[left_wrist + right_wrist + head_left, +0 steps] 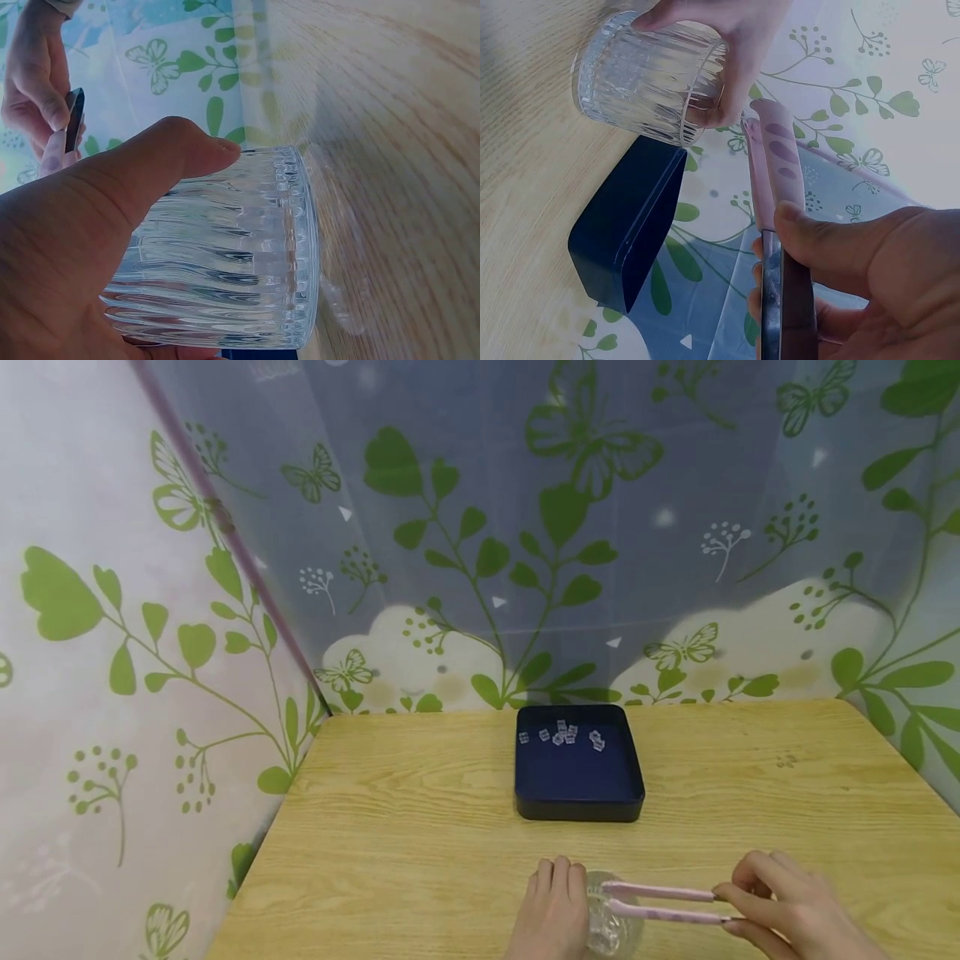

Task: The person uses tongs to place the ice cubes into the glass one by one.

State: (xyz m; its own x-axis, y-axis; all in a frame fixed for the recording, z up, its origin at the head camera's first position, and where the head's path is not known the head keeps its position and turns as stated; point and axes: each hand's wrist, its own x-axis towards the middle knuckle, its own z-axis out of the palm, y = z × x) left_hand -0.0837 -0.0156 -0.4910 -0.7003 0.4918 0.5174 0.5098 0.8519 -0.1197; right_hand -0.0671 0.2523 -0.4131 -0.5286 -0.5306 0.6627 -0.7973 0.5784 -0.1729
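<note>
My left hand point(553, 910) grips a clear ribbed drinking glass point(611, 939) standing on the table; in the left wrist view the thumb lies along the wall of the glass point(225, 255). My right hand point(795, 906) holds a pair of tongs point(663, 891) with pink tips and metal arms, pinched between thumb and fingers. The tongs point left, their tips over the mouth of the glass and a little apart. Whether the glass holds anything is hard to tell through its pattern. Several clear cubes point(561, 735) lie in a dark blue tray point(577, 810) beyond the hands.
The wooden table point(397, 835) reaches back to a patterned cloth point(465, 543) with leaves and butterflies. Another cloth wall point(135, 693) runs along the left side. A small dark mark point(785, 761) shows on the table at the right.
</note>
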